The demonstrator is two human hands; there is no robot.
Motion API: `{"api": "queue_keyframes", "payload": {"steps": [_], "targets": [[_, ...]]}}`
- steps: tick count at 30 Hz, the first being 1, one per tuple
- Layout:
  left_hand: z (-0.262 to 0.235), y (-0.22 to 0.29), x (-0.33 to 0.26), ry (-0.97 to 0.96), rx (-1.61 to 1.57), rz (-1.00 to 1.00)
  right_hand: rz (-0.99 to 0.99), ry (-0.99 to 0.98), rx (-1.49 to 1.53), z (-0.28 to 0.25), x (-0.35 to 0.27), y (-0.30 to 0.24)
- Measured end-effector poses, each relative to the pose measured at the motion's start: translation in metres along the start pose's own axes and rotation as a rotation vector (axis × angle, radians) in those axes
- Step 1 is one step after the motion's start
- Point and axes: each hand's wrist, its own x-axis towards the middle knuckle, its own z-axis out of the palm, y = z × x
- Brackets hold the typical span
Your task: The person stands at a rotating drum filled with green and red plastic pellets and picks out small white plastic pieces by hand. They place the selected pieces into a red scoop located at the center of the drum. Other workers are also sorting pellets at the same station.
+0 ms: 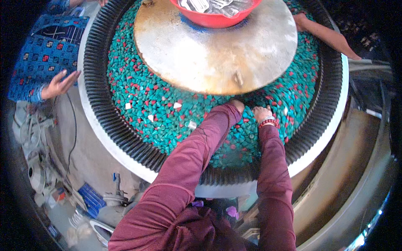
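Observation:
Both my arms, in maroon sleeves, reach into a round tub with a black ribbed lining. Small green and red cone-like chips fill it, with a few white pieces among them. My left hand is sunk in the chips just below the rim of a worn round metal plate; only skin near the wrist shows, its fingers hidden. Close by on the right, my right hand, with a red bead bracelet, presses into the chips. Its fingertips are buried, so whatever it may hold is out of sight.
A red bowl of shiny metal pieces sits on the plate. At left, a person in blue patterned clothing holds out a hand by the rim. Another person's arm enters the tub from the right. Curved metal channels stand at lower right.

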Motion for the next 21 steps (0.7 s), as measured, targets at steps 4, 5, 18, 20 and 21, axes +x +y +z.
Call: {"api": "queue_keyframes", "payload": {"steps": [4,5,18,20,21], "targets": [[-0.041,0.008,-0.044,-0.062,0.065,0.175,0.007,0.119,0.065,0.036,-0.058,-0.017],[-0.052,0.008,-0.055,-0.078,0.084,0.211,0.074,0.039,0.128,0.035,-0.067,-0.028],[-0.282,-0.049,-0.226,-0.784,0.362,0.143,0.149,0.183,0.577,-0.056,-0.229,-0.250],[-0.325,-0.061,-0.238,-0.719,0.258,-0.002,0.061,0.330,0.778,-0.061,-0.248,-0.233],[-0.355,-0.072,-0.251,-0.706,0.186,-0.076,0.031,0.507,0.747,-0.074,-0.269,-0.233]]}}
